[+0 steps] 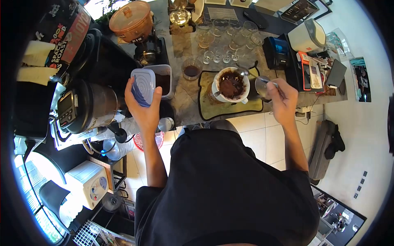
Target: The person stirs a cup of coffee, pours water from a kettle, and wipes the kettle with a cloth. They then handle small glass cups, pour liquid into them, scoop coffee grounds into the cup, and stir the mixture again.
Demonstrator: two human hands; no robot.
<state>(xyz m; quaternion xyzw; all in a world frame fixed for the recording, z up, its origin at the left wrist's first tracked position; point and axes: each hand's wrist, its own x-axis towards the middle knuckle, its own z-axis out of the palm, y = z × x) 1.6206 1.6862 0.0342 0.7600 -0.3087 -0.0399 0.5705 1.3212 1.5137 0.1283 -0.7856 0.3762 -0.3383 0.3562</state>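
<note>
My left hand (143, 108) grips a translucent bluish plastic lid (143, 84), tilted up at the near left of a rectangular plastic tub (167, 93). Dark brown powder (163, 82) lies in the tub. My right hand (284, 100) is closed on the handle of a metal spoon (243, 72), its bowl over the upper right rim of a white cup-like vessel (218, 97). Wet-looking dark brown stuff (231, 85) coats the inside of that vessel. Under it lies an olive cloth with a black border (209, 110). A clear glass (262, 87) stands beside my right hand.
A small glass of dark liquid (191, 70) stands between tub and vessel. Several clear glasses (219, 28) crowd the back. A grinder with an orange hopper (131, 20) is at the back left, and a round black appliance (92, 104) at left. A blue-black device (277, 51) sits right.
</note>
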